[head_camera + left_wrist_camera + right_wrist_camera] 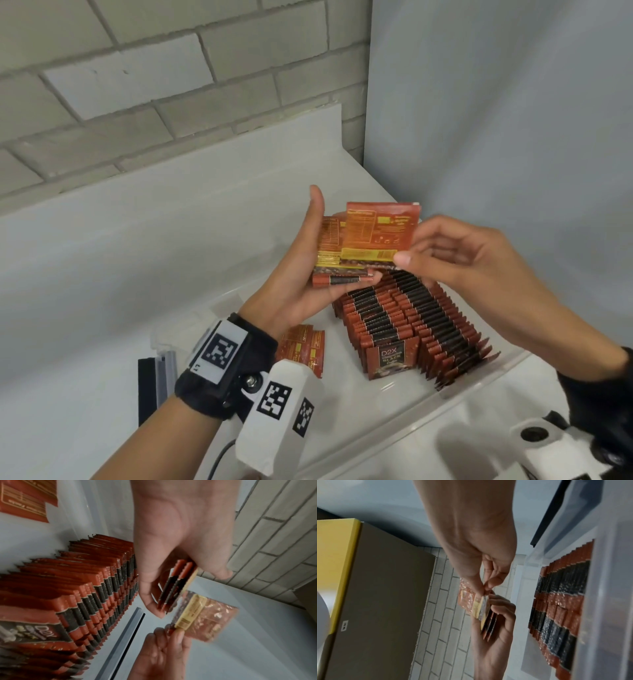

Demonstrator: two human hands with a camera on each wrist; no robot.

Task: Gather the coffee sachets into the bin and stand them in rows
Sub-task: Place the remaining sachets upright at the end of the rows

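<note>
My left hand (310,270) grips a small stack of red coffee sachets (330,251) above the clear plastic bin (479,383). In front of that stack my right hand (442,253) pinches one sachet (380,233) by its lower right corner, back side towards me. In the left wrist view the stack (175,586) sits edge-on in the left hand (180,555), and the pinched sachet (204,616) is held by the right hand (164,647). Rows of upright sachets (411,329) fill the bin's right part. Loose sachets (305,349) lie flat at its left.
The bin stands on a white counter (102,260) against a grey brick wall (137,85). A black and grey strip (156,387) lies left of the bin. A grey panel (496,120) rises on the right. A yellow-edged box (342,574) shows in the right wrist view.
</note>
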